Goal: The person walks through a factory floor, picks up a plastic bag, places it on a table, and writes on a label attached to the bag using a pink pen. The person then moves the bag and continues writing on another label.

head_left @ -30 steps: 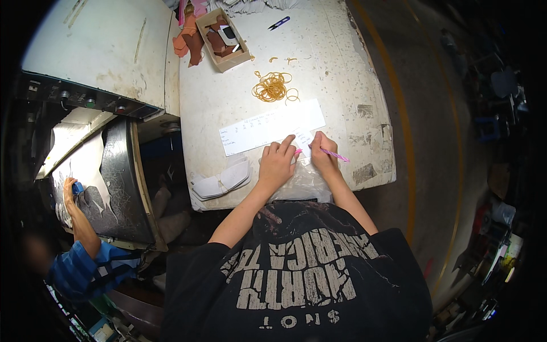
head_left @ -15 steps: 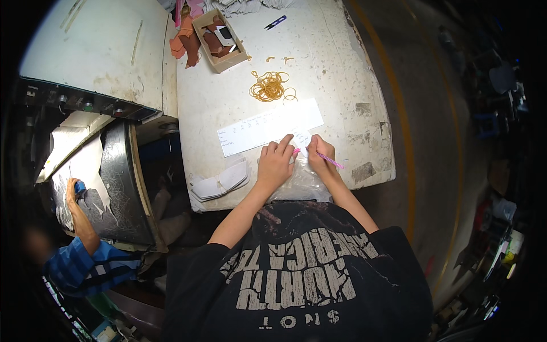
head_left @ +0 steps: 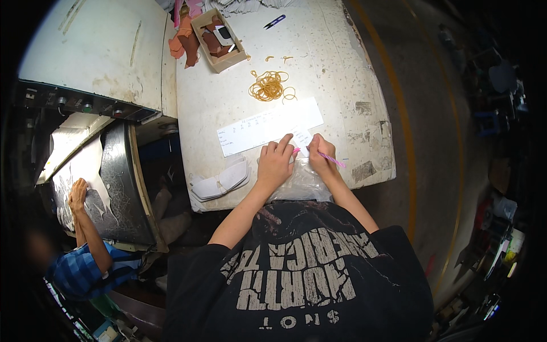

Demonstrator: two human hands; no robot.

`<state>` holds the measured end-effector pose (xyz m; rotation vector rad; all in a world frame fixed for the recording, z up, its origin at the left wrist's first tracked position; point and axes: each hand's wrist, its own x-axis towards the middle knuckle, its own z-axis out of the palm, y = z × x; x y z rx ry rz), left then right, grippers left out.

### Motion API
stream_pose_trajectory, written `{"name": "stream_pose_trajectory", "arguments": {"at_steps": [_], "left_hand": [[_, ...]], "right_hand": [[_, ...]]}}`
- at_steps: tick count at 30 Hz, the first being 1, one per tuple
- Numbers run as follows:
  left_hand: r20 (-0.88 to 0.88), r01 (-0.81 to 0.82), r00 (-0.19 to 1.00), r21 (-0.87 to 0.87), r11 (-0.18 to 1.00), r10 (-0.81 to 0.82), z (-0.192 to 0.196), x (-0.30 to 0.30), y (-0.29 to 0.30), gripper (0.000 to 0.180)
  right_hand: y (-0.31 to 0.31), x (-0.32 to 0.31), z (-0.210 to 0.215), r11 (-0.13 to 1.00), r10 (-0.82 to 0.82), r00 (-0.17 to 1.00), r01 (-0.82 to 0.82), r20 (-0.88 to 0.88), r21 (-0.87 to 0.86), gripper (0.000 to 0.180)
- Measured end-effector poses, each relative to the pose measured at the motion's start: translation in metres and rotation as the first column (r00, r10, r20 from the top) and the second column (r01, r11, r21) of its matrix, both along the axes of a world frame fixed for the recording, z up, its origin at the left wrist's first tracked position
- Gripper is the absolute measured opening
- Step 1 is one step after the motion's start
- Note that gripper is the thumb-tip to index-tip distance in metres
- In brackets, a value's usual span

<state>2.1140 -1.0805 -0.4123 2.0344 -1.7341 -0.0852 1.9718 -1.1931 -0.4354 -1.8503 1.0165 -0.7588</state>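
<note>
My right hand (head_left: pixel 322 157) is closed around a pink-and-purple pen (head_left: pixel 336 162), its tip end against a small white slip of paper (head_left: pixel 302 137). Flat beside it lies my left hand (head_left: pixel 276 162), fingers spread, fingertips on the slip and the edge of a long white sheet (head_left: pixel 262 129) with handwriting. A small pink piece (head_left: pixel 296 150) shows by the left fingertips; its kind is hard to make out. Under and between my wrists is a clear plastic bag (head_left: pixel 302 183). Left of my left hand, a stack of white cut pieces (head_left: pixel 219 181) is bound with a rubber band.
A heap of rubber bands (head_left: pixel 268 87) lies beyond the sheet. Farther off are a box of brown scraps (head_left: pixel 228 60) and thread snips (head_left: pixel 274 22). At left, a co-worker in a blue checked shirt (head_left: pixel 94 271) works at a machine with a white top (head_left: pixel 97 51).
My hands stay almost in place; the pen has shifted slightly. The co-worker's hands are now together on the pale material, and the blue object held before is out of sight.
</note>
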Motion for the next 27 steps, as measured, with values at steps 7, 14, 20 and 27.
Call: {"name": "stream_pose_trajectory", "arguments": {"at_steps": [7,14,20,27], "left_hand": [[-0.004,-0.015,1.0,-0.031,0.999,0.015,0.0,0.0,-0.001,0.019],[0.001,-0.015,1.0,-0.037,0.999,0.015,0.0,-0.001,-0.001,0.021],[0.006,-0.017,1.0,-0.054,0.998,0.017,0.003,-0.001,-0.001,0.019],[0.007,-0.004,1.0,-0.036,0.999,0.004,0.002,0.0,-0.001,0.021]], "right_hand": [[-0.003,0.003,0.004,0.998,-0.021,0.998,0.017,-0.068,-0.055,0.042],[0.007,-0.015,0.013,0.988,-0.085,0.995,0.09,-0.044,0.125,0.04],[0.017,-0.02,0.008,0.999,0.029,0.999,-0.028,-0.042,0.024,0.035],[0.015,-0.019,0.009,0.998,0.062,0.997,-0.061,-0.039,0.024,0.031]]}}
